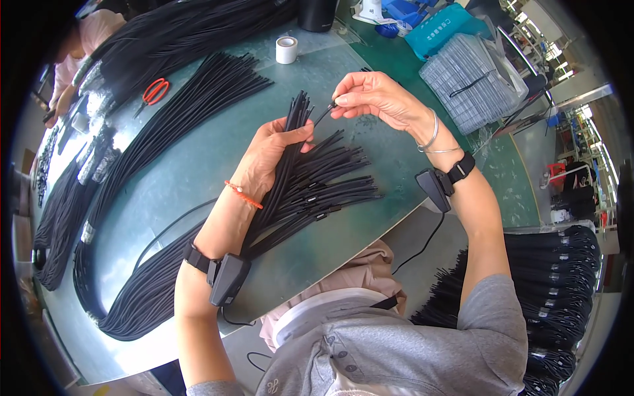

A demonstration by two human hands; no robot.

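Head view: left hand (272,146) clasps a bundle (281,175) of black cables over the table (211,135); right hand (370,99) pinches one cable (323,115) by its end.
Handling looks partway: one end stands apart in the right hand's pinch, the others are bunched in the left hand, and a loose fan (333,191) of cables lies on the table just to the right, whether finished or waiting the view does not show. The bundle's long axis runs near to far, leaning slightly right, its free ends pointing far; the single cable slants far and right, between the hands.
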